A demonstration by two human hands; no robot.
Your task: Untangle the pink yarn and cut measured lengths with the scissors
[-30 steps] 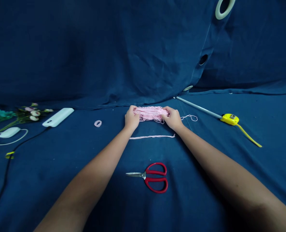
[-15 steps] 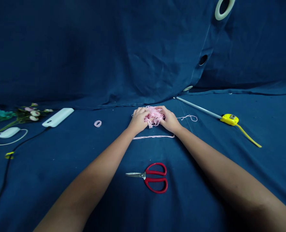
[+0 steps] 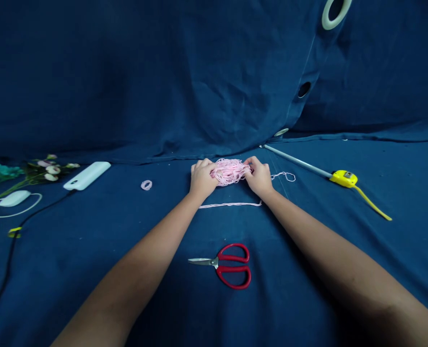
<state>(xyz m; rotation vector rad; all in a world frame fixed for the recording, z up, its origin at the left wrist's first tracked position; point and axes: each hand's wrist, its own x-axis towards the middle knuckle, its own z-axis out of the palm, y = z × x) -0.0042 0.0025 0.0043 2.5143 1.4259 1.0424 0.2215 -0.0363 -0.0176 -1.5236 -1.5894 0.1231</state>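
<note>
pink yarn (image 3: 231,172), loosely bundled, between both hands; left hand (image 3: 202,179) curled over its left end, knuckles up; right hand (image 3: 259,178) pinching its right end between thumb and fingers; location mid-view, just above or resting on dark blue cloth (image 3: 156,231) (impossible to tell which from here); probably light and soft, floppy rather than stiff, easily squashed but hardly fragile; more likely to snag or come loose than to slip; best taken around the whole thickness at each end, gently gathered, not by any single strand; long axis left to right, hand to hand, most strands running roughly the same way, some curving around at the near edge; no clear front or back to judge by.

just beyond the right hand, a thin pink loop (image 3: 288,176) trailing off to the right, any join with the bundle hidden by the fingers; nearer the body, a straight pink strand (image 3: 230,205), roughly parallel to the bundle; nearer again, red-handled scissors (image 3: 217,262) pointing left; out past the left hand, a small pink ring (image 3: 146,188); well apart to the right, a yellow tape measure (image 3: 344,178) beside a pale rod (image 3: 296,160); far left, a white device (image 3: 89,175) and black cable (image 3: 7,262).
</note>
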